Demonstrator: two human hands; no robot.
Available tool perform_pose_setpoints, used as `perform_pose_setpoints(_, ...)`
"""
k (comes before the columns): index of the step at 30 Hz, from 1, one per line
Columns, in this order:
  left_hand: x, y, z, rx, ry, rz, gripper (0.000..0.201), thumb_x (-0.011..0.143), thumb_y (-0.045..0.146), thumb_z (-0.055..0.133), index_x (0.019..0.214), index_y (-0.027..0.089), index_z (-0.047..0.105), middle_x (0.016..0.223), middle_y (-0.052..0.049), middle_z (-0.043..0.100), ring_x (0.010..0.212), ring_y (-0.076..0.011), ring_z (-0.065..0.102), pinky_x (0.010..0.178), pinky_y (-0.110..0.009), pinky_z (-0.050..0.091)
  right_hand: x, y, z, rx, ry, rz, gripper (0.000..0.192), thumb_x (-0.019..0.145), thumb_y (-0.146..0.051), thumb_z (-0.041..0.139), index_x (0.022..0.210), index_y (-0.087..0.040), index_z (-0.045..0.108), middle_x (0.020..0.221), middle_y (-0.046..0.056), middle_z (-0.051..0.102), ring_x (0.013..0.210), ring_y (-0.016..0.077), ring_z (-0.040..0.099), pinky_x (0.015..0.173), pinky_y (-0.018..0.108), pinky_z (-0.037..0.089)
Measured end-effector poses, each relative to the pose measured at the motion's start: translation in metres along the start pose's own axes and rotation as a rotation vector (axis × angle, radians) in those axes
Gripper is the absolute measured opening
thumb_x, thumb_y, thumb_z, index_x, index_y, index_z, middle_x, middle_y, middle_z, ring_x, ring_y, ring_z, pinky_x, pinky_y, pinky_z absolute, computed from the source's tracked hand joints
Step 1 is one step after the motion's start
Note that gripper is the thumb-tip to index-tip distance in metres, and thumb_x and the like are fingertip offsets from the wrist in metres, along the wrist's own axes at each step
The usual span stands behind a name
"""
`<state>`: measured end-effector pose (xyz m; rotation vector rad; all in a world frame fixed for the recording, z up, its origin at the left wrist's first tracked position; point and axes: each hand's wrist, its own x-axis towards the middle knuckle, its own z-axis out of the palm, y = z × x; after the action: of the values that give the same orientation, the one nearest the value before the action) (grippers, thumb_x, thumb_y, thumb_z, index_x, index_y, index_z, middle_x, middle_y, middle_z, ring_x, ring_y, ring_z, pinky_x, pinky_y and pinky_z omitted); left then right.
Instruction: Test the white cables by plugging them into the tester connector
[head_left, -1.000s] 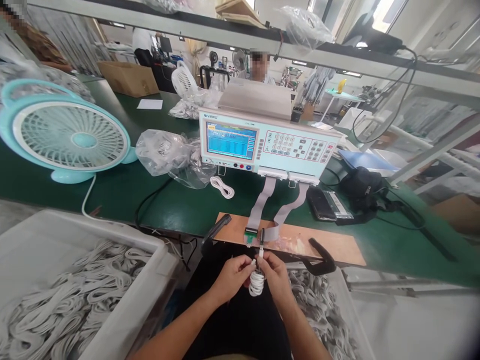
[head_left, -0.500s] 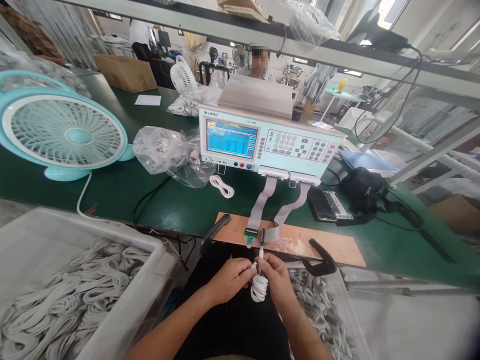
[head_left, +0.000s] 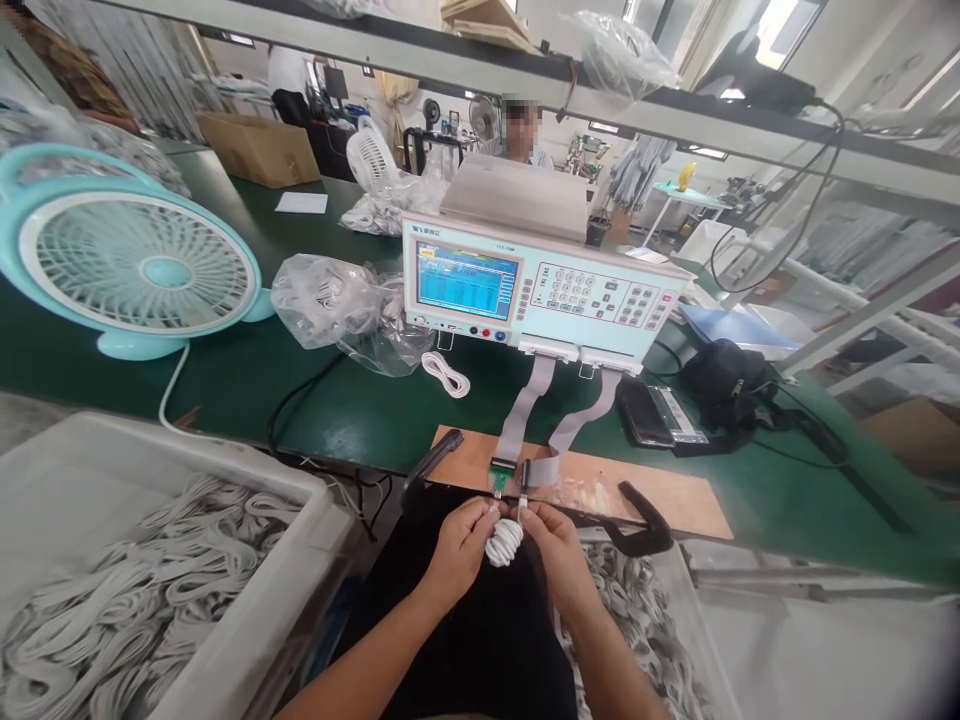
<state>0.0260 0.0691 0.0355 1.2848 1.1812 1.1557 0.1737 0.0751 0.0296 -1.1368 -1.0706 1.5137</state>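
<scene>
A coiled white cable [head_left: 503, 542] hangs between my two hands just below the table's front edge. My left hand [head_left: 459, 545] pinches one of its plug ends up at a small green connector [head_left: 498, 480] on the brown fixture board [head_left: 652, 490]. My right hand [head_left: 553, 550] pinches the other plug end at the neighbouring socket [head_left: 524, 478]. Two grey ribbon cables [head_left: 525, 405] run from these sockets up to the pale blue tester [head_left: 536, 285] with a lit screen.
A white bin [head_left: 225, 560] of coiled white cables stands at my left, another bin [head_left: 645, 620] at my right. On the green table are a turquoise fan [head_left: 139, 265], plastic bags of cables [head_left: 345, 310], a loose cable coil [head_left: 446, 375], a black phone [head_left: 643, 410] and a black pouch [head_left: 724, 375]. A person sits behind the tester.
Both hands have lifted the coiled cable toward the fixture board, and the left hand's plug end now reaches the green connector. The view has shifted slightly.
</scene>
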Motion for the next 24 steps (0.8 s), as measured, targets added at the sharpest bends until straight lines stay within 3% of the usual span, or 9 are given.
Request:
perform_pose_setpoints(5,0.004,-0.001,0.003,-0.026,0.035,-0.03,0.032,0.085,0.038,0.049,0.065,0.016,0.062,0.067,-0.002,0.057,0.066,-0.0153,0.052,0.063,-0.024,0.04,0.001,0.001,-0.001,-0.012,-0.004,-0.007,0.027,0.08,-0.043,0.063,0.079,-0.017,0.068,0.071,0.003,0.061,0.071,0.0193,0.054,0.073,0.031,0.042)
perform_pose_setpoints(9,0.002,0.001,0.009,-0.202,0.079,-0.089,0.028,0.083,0.038,0.052,0.074,0.014,0.065,0.071,-0.002,0.059,0.068,-0.0152,0.053,0.064,-0.024,0.041,0.001,0.001,-0.002,-0.036,0.001,-0.009,0.028,0.079,-0.044,0.063,0.077,-0.017,0.068,0.072,0.003,0.062,0.069,0.0177,0.053,0.07,0.029,0.041)
perform_pose_setpoints(13,-0.001,0.002,0.018,-0.352,0.14,-0.158,0.027,0.082,0.038,0.055,0.077,0.014,0.065,0.061,0.0,0.055,0.058,-0.0116,0.048,0.055,-0.021,0.038,0.001,0.0,-0.002,-0.024,0.0,-0.006,0.027,0.079,-0.043,0.063,0.078,-0.017,0.069,0.075,0.004,0.063,0.07,0.0181,0.054,0.071,0.029,0.041)
perform_pose_setpoints(24,-0.007,-0.005,0.027,-0.344,0.178,-0.12,0.034,0.084,0.045,0.05,0.074,0.015,0.061,0.065,-0.002,0.06,0.06,-0.0124,0.053,0.058,-0.022,0.041,0.003,0.004,0.0,0.081,-0.024,0.01,0.028,0.08,-0.038,0.064,0.061,-0.019,0.059,0.078,0.005,0.066,0.087,0.0244,0.058,0.081,0.034,0.041)
